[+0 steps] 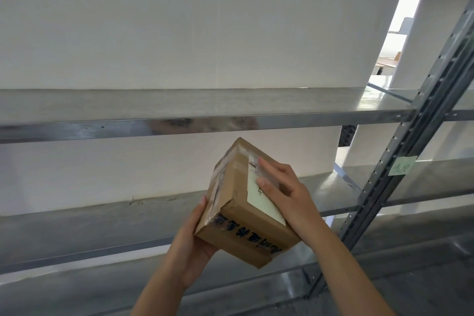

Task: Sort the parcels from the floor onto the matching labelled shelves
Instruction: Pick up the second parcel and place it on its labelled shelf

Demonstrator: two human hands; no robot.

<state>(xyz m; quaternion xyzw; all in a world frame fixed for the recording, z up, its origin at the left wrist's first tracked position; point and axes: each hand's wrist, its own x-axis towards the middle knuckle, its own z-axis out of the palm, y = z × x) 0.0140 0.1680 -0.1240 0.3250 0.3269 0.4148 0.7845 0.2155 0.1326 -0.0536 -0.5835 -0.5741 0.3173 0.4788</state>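
The parcel (pixel 246 202) sits tilted between both hands — left hand (pixel 191 241) beneath, right hand (pixel 287 195) on top — before the middle shelf (pixel 102 223), with the labelled upright (pixel 400 161) to its right.

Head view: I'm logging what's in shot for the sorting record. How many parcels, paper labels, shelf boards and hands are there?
Cardboard parcel: 1
Pale green paper labels: 2, one on the parcel, one on the rack upright
Metal shelf boards: 3, top, middle, bottom
Hands: 2, left hand, right hand
Total: 8
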